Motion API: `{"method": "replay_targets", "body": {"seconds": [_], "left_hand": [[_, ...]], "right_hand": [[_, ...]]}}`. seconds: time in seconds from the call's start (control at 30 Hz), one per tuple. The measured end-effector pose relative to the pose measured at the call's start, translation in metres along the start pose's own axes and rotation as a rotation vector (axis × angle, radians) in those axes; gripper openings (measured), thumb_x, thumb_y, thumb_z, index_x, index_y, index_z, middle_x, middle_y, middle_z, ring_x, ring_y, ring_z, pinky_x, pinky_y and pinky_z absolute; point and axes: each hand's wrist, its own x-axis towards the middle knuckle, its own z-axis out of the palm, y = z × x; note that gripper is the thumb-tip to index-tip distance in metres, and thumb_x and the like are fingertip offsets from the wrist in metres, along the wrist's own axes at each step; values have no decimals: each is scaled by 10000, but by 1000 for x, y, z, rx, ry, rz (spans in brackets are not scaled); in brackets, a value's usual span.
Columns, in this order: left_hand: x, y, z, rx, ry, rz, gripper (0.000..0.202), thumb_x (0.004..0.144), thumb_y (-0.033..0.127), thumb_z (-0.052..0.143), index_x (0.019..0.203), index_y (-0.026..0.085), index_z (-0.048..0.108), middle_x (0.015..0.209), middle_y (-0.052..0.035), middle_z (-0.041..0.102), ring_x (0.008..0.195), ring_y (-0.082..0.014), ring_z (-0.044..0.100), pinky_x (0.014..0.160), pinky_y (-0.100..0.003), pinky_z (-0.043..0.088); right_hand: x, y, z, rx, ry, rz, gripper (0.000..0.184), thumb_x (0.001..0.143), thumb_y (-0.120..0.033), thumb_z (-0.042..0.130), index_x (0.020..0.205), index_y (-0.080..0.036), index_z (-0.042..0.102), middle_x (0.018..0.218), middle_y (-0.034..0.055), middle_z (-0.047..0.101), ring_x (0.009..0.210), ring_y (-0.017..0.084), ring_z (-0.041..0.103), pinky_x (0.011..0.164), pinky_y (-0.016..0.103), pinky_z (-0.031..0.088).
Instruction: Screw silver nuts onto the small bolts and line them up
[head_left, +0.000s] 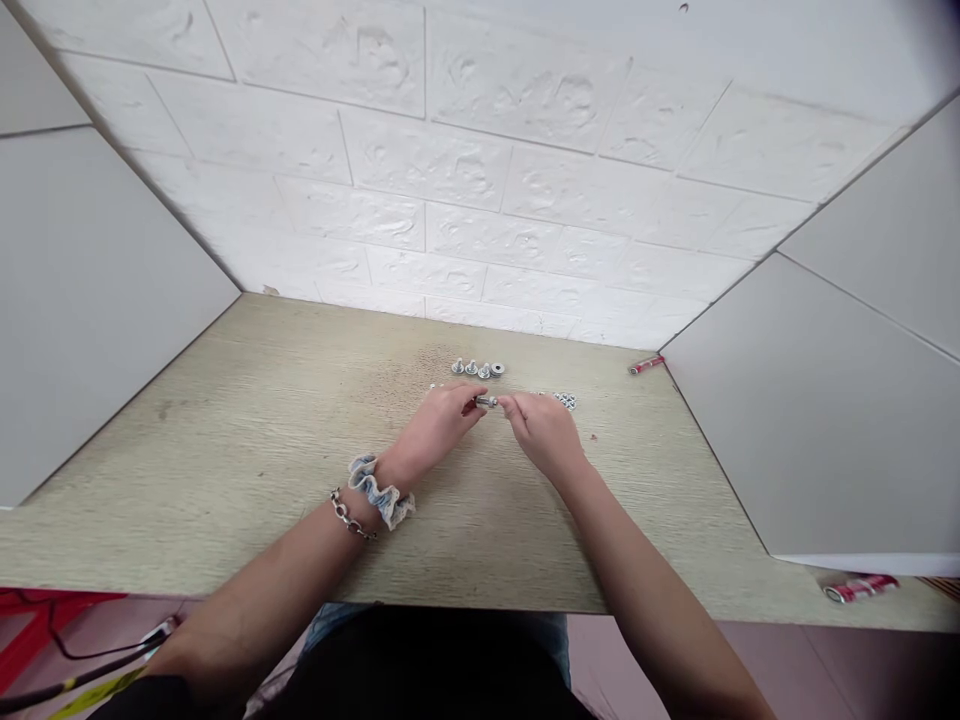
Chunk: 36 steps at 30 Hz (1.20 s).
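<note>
Above the middle of the table, my left hand (442, 415) pinches a small silver bolt (489, 402) between thumb and fingers, its end pointing right. My right hand (546, 425) is closed, thumb and forefinger pressed together right at the bolt's free end. Whether a nut or washer sits in that pinch is too small to tell. Just beyond my hands, several silver bolts with washers (471, 367) stand in a row on their heads, with a round washer (498, 370) at the right end. A cluster of small nuts (565, 401) lies beside my right hand, partly hidden by it.
The wooden tabletop (262, 420) meets a white brick-patterned wall (465, 160) at the back. Grey panels close in the left (112, 270) and right (840, 400). One red cylinder (646, 366) lies in the back right corner, another (861, 588) at the front right edge.
</note>
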Motion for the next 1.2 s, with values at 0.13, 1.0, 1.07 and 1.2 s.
{"method": "replay_targets", "body": {"seconds": [0.13,1.0,1.07,1.2], "left_hand": [[-1,-1,2,6,7,-6,205,784,221,534,971,170,601,836,-36,639,737,-145,579,720,-270,456],[-1,-5,9,-3,-33,15,175,786,182,520,940,166,601,842,-33,643,788,-154,575,727,-270,444],[-1,-5,9,4,-33,12,190,781,182,528,959,170,596,822,-28,642,778,-152,575,726,-269,445],[-1,-5,9,-1,-29,48,157,795,188,513,918,167,608,816,-29,642,782,-153,575,719,-266,443]], "right_hand": [[-1,-1,-5,2,-5,120,459,896,-392,266,534,-193,465,453,-3,474,430,118,418,468,256,263],[2,-7,-4,103,-313,369,540,876,-473,189,511,-186,465,514,25,488,501,127,433,488,244,231],[2,-6,-6,108,-303,440,586,875,-498,137,479,-185,434,498,29,488,489,125,433,485,246,231],[2,-8,-5,206,-242,347,334,838,-472,335,770,-213,535,583,-17,536,546,119,473,497,219,265]]}}
